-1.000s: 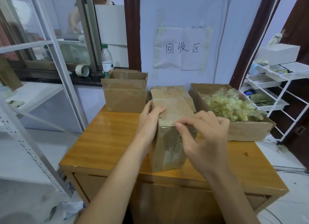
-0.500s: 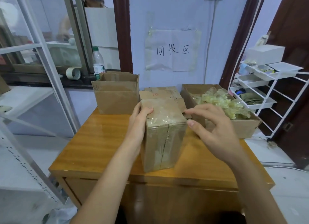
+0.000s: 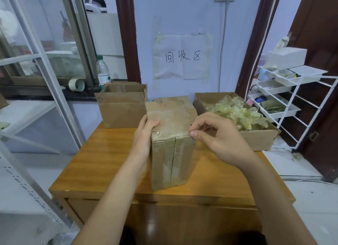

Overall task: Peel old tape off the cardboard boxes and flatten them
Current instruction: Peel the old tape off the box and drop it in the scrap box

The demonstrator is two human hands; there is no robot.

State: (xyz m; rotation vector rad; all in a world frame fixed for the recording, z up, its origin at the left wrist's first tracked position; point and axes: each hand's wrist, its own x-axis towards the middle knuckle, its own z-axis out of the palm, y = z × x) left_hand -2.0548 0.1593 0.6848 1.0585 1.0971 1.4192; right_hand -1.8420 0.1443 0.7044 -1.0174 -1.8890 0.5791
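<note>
A tall cardboard box (image 3: 172,158) wrapped in clear yellowed tape (image 3: 170,124) stands upright in the middle of the wooden table (image 3: 102,162). My left hand (image 3: 146,133) grips its upper left edge, thumb lying on the top face. My right hand (image 3: 219,140) is at the upper right corner with curled fingers, and its thumb and forefinger pinch the tape at that edge. A second taped box (image 3: 172,103) marked T9 stands right behind the first one.
An open cardboard box (image 3: 120,111) stands at the table's back left. A low box (image 3: 259,140) full of crumpled tape scraps (image 3: 237,113) sits at the back right. A white wire rack (image 3: 292,98) is to the right, a metal frame (image 3: 45,91) to the left.
My right hand left the box's front top edge, hovered open beside it, and now pinches at the upper right corner. My left hand has stayed on the left edge.
</note>
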